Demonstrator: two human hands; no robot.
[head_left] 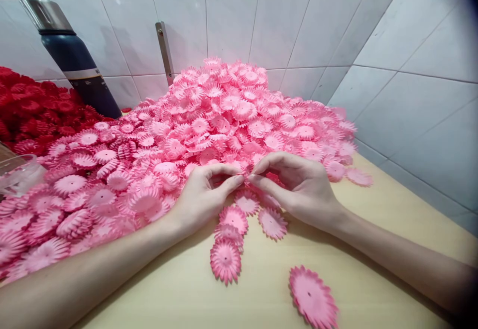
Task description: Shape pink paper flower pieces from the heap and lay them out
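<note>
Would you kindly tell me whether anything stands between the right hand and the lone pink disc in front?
Nothing tall does: between the right hand and the lone pink disc are only a flat scalloped disc and bare tabletop.

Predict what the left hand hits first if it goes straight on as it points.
Most likely the right hand, whose fingertips face those of the left hand almost tip to tip. Depth is unclear; they may already touch.
</note>
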